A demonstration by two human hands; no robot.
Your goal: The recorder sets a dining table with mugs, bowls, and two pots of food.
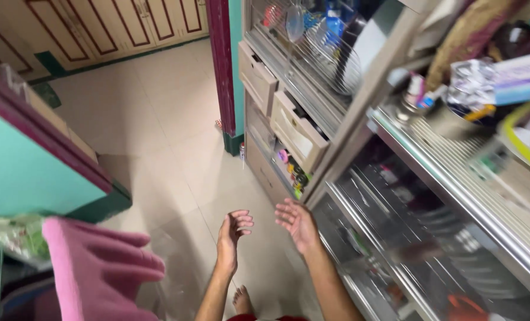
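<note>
My left hand [232, 235] and my right hand [297, 223] are both held out over the tiled floor [158, 137], palms facing each other, fingers apart, holding nothing. My right hand hovers close to the front of a steel-framed glass cabinet [407, 196] at the right. The left hand touches nothing. My bare foot [241, 300] shows below on the floor.
A beige cabinet with two pulled-out drawers [283, 113] stands at the right, with a wire dish rack [330, 53] above. The steel shelf top [485, 95] carries packets and boxes. A pink cloth [92, 267] hangs at lower left beside a teal wall [27, 172]. Panelled doors [98, 24] are far back.
</note>
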